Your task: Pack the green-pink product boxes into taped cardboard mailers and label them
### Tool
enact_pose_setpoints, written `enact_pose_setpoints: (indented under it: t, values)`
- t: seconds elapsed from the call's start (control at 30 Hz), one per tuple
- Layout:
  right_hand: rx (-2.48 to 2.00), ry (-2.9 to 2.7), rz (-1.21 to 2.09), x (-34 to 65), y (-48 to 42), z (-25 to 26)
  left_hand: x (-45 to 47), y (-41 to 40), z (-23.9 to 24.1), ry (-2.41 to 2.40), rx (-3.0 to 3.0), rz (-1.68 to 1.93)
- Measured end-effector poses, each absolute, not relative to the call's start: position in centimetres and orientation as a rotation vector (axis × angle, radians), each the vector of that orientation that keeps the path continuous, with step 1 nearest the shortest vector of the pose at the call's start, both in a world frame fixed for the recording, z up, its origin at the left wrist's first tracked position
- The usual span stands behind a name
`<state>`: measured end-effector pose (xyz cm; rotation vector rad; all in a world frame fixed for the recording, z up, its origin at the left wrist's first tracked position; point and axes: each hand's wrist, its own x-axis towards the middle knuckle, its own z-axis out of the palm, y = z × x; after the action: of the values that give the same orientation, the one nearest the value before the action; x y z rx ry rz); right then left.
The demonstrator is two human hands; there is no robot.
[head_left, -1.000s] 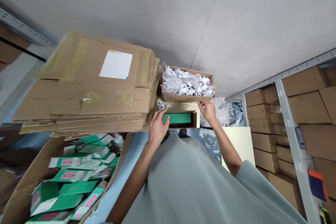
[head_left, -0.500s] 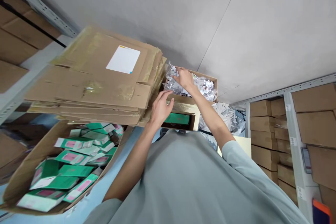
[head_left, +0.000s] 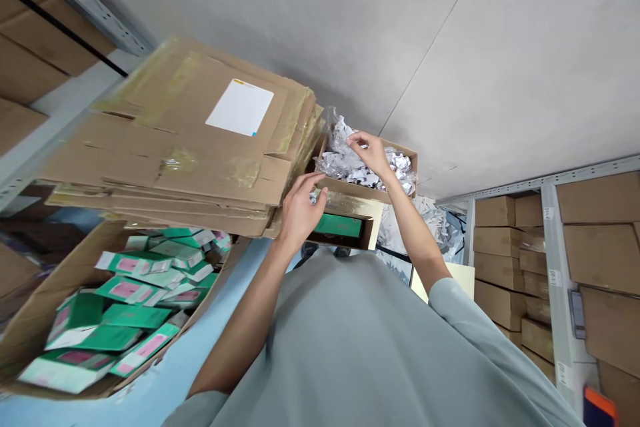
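Note:
A small cardboard box (head_left: 416, 163) holds crumpled white paper (head_left: 343, 133) mixed with clear plastic (head_left: 327, 163). Over its left part is my right hand (head_left: 371, 153), thumb and fingertips pinched at the edge of the raised paper. My left hand (head_left: 301, 208) is open beside the box's near left corner, fingers stretched out and thumb apart. Just below the near side, a green box (head_left: 339, 225) lies inside an open carton (head_left: 373, 223). Left of my left hand rises a stack of flattened cardboard (head_left: 200, 167) with a white label (head_left: 240, 107).
A large carton (head_left: 30, 333) at lower left holds several green-and-white packets (head_left: 135, 317). More shredded paper (head_left: 430, 223) lies right of the small box. Metal shelving (head_left: 553, 233) with brown boxes (head_left: 500, 240) stands at right; another rack (head_left: 95, 7) is at upper left.
My right hand has shifted right and its fingers have closed into a pinch. White paper now stands higher near its fingertips. My left hand has moved slightly left and stays open.

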<state>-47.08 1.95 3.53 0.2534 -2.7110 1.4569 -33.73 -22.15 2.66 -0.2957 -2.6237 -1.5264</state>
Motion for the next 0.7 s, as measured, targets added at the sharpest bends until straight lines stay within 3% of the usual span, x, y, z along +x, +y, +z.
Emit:
enact_pose_setpoints:
  t: [0.23, 0.4, 0.7]
  values:
    - [0.254, -2.647, 1.560, -42.7, 3.3, 4.3, -35.8, -20.5, 2.8, -2.622, -0.328, -1.502]
    - [0.458, -2.819, 1.462, -42.4, 2.3, 4.3, -41.8, -18.3, 2.7, -2.763, -0.443, -1.227]
    - [0.497, -3.140, 0.640, -51.8, 0.7, 3.0, -44.4, -18.7, 2.0, -2.912, -0.485, -1.151]
